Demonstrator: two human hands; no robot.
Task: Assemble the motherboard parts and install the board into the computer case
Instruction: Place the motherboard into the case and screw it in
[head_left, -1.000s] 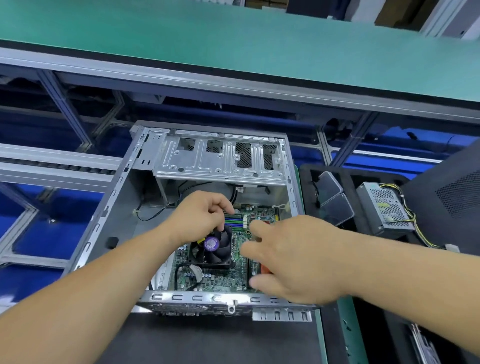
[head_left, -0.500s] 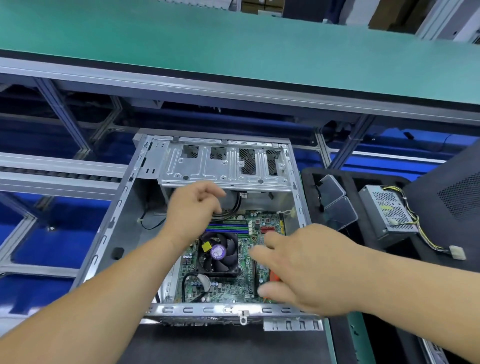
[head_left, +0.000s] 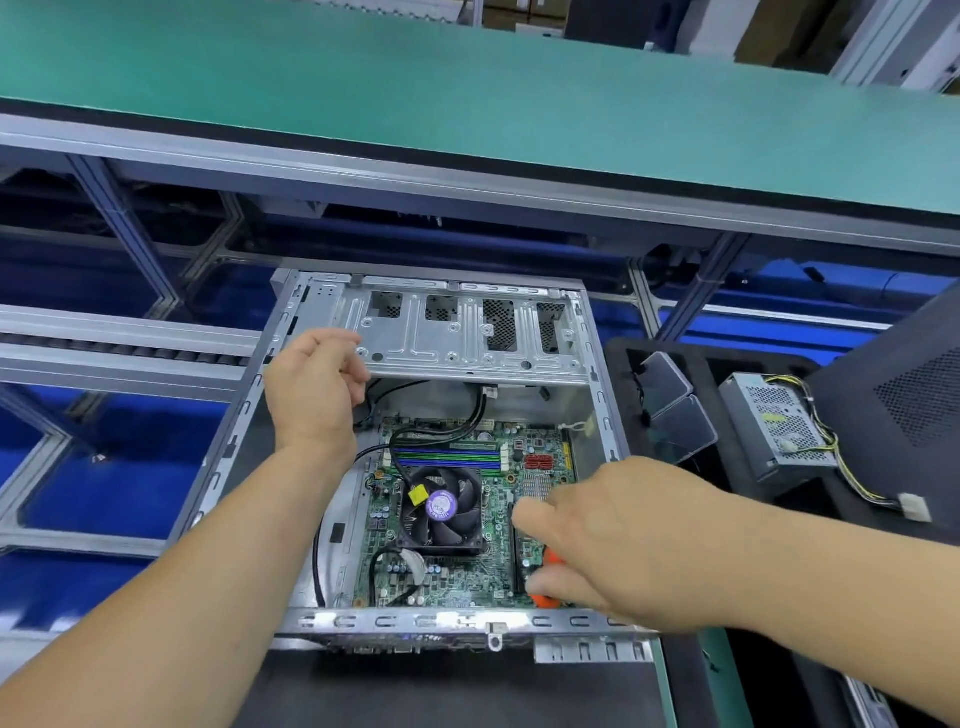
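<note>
An open metal computer case (head_left: 604, 415) lies on a black mat (head_left: 441, 691). The green motherboard (head_left: 496, 540) sits inside it, carrying a black CPU fan (head_left: 441, 512) and memory sticks (head_left: 447, 457). Two thick black cables (head_left: 415, 428) droop from under the drive cage (head_left: 457, 343) onto the board. My left hand (head_left: 317, 384) hovers with curled fingers at the cage's left front edge, next to a thin black wire; a grip on it is not visible. My right hand (head_left: 623, 540) is over the board's right side and holds an orange-handled screwdriver (head_left: 545, 598), whose tip is hidden.
To the right, a black foam tray (head_left: 727, 358) holds a grey power supply (head_left: 779, 421) with yellow and black wires. A dark side panel (head_left: 909, 415) leans beyond it. A green shelf (head_left: 467, 104) overhangs the far side, with a roller conveyor (head_left: 104, 353) at left.
My left hand let go of the thick black cables above the fan and moved up and left to the drive cage edge. The right hand stayed put with the screwdriver.
</note>
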